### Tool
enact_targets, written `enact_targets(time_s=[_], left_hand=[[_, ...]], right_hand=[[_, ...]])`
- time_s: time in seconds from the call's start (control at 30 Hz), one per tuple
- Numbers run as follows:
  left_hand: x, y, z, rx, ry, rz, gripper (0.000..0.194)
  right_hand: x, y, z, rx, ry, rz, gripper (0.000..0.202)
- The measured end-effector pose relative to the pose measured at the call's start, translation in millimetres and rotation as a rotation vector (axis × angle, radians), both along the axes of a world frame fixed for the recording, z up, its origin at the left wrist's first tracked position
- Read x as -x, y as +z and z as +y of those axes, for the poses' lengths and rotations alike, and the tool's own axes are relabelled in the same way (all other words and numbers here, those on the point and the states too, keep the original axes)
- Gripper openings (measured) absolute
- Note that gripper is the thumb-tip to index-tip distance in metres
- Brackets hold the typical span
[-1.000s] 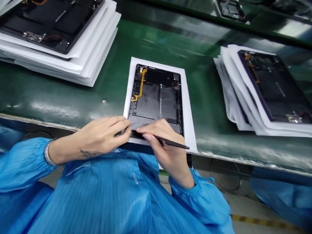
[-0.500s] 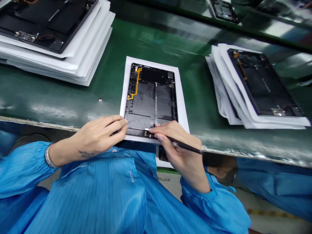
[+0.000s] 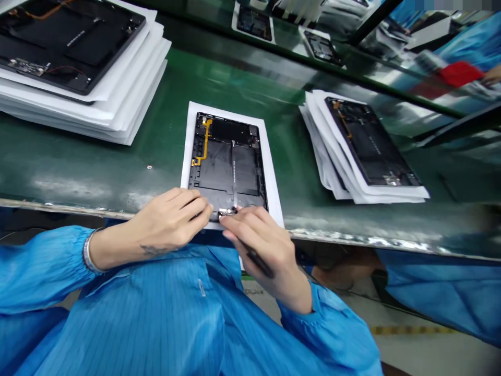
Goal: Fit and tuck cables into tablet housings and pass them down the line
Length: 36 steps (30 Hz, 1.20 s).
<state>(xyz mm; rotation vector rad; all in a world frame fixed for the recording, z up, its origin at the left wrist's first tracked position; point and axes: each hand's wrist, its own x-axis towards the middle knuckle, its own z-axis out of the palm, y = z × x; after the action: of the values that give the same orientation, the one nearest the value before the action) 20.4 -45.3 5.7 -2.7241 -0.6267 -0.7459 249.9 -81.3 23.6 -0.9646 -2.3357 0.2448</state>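
Note:
An open tablet (image 3: 219, 172) lies on a white foam sheet (image 3: 273, 193) at the bench's front edge. Inside it show dark battery packs and a yellow flex cable (image 3: 205, 141). My left hand (image 3: 176, 216) is closed at the tablet's lower left edge, fingers bent and together, the thumb hidden. My right hand (image 3: 266, 243) is closed round a slim black hand tool (image 3: 259, 261), held like a pen. Its tip is hidden by the fingers. The right fingertips are at a small circuit board (image 3: 226, 212) at the tablet's near end, close to the left fingertips.
To the left rises a stack of white sheets (image 3: 117, 117) with an open tablet (image 3: 70, 42) on top. Another stack (image 3: 332, 177) with a tablet (image 3: 371, 141) stands right. A tiny part (image 3: 149, 167) lies on the green bench. More tablets (image 3: 254, 23) lie beyond the rail.
The view has shifted, showing more of the area beyond the bench. My right hand has turned, so the black tool now points more toward me. My left fingertips are closer to the small board.

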Motion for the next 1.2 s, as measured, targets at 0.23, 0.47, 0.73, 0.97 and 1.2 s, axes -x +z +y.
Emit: enact_targets(time_s=[0.23,0.47,0.73,0.97,1.2], left_hand=[[1.5,-1.4,-5.7,-0.040,0.024,0.003,0.026],[-0.6,0.5,-6.9,-0.039,0.040,0.004,0.023],[3.1,-2.4,-10.0,0.111,0.034,-0.037,0.024],[19.9,9.1,25.4,0.893,0.246,-0.505,0.058],[2.7,31.7,72.4,1.496,0.251,-0.842,0.083]], right_hand=[[-0.1,1.1,-1.5,0.018,-0.004,-0.022,0.016],[5.6,8.8,-7.6,-0.026,0.055,-0.140,0.015],[-2.9,-2.1,-5.2,0.073,-0.011,0.151,0.015],[0.4,-16.8,1.8,0.085,-0.105,0.552,0.019],[6.3,-29.0,3.1,-0.054,-0.190,0.674,0.025]])
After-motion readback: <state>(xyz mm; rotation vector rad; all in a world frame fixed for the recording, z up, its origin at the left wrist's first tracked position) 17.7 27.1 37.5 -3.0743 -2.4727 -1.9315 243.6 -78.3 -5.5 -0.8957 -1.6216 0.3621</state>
